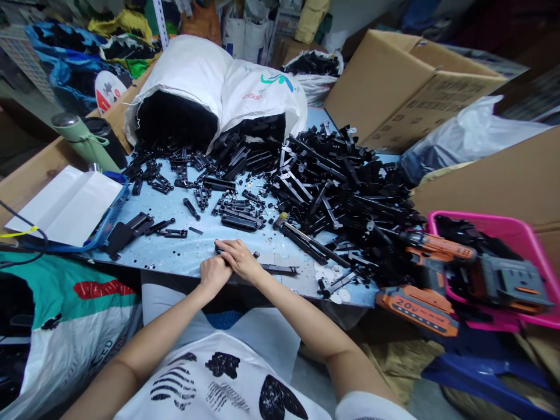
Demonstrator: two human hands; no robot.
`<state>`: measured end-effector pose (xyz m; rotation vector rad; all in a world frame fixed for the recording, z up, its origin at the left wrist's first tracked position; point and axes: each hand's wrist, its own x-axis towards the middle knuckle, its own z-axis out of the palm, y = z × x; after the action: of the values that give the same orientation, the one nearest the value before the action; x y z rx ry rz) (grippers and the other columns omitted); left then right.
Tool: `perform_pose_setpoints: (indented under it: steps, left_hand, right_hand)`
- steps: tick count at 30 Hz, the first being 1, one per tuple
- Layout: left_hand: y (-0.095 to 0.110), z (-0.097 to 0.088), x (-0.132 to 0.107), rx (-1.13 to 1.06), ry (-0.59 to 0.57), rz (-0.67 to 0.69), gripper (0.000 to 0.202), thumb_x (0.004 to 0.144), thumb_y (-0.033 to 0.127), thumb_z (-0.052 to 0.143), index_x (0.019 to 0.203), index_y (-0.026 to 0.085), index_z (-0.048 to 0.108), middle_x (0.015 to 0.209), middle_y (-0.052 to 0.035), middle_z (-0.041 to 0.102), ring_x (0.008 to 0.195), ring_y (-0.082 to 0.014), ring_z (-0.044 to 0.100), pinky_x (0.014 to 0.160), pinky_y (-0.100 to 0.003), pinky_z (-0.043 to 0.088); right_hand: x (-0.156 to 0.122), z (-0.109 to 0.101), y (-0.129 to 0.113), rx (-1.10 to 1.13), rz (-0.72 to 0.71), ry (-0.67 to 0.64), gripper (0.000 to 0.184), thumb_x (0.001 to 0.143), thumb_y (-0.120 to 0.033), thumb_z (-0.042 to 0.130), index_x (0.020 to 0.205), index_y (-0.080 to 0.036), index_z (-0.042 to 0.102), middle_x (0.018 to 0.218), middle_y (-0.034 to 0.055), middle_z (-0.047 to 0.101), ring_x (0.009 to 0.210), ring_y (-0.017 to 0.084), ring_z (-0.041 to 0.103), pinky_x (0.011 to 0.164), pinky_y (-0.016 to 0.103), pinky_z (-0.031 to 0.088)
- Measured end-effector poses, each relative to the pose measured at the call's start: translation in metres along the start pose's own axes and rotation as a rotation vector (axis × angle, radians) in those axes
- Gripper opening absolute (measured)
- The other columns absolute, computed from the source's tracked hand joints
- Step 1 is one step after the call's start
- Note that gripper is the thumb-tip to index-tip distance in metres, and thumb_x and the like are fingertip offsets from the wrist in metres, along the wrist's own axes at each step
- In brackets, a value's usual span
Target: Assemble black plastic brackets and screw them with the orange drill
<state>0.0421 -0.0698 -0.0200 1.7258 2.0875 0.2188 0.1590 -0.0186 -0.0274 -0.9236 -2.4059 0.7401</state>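
My left hand is closed in a fist at the table's front edge. My right hand lies against it, fingers bent over the left knuckles. Between them, the dark end of a black metal part peeks out at the fingertips; most of it is covered. Just right of my hands, a long dark strip rests on a grey metal plate; whether it joins the held part I cannot tell. Beyond my fingers lie assembled black hinge-like pieces in a small group.
Two white sacks spill black parts at the back. A large heap of black metal parts covers the right side. An orange cordless drill stands beside a pink basket. On the left are a blue tray and a green bottle.
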Motion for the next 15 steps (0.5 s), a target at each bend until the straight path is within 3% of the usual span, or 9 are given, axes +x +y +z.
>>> perform_pose_setpoints:
  steps: [6,15]
  left_hand:
    - [-0.002,0.001,0.002,0.030,0.038,-0.017,0.043,0.089,0.038,0.037,0.083,0.013,0.072,0.080,-0.0190,0.070,0.078,-0.0293,0.067,0.069,-0.034,0.044]
    - [-0.010,0.003,-0.007,0.134,0.017,0.010,0.035,0.090,0.029,0.038,0.089,0.013,0.069,0.082,-0.0145,0.069,0.079,-0.0241,0.066,0.071,-0.030,0.045]
  right_hand:
    - [0.000,-0.002,-0.002,-0.018,0.065,0.029,0.043,0.098,-0.034,0.029,0.136,-0.022,0.045,0.112,0.0090,0.057,0.099,0.020,0.048,0.094,0.039,0.042]
    - [-0.006,0.012,-0.010,-0.226,0.050,0.045,0.041,0.097,-0.033,0.032,0.132,-0.019,0.049,0.116,0.0131,0.054,0.105,0.024,0.048,0.093,0.042,0.045]
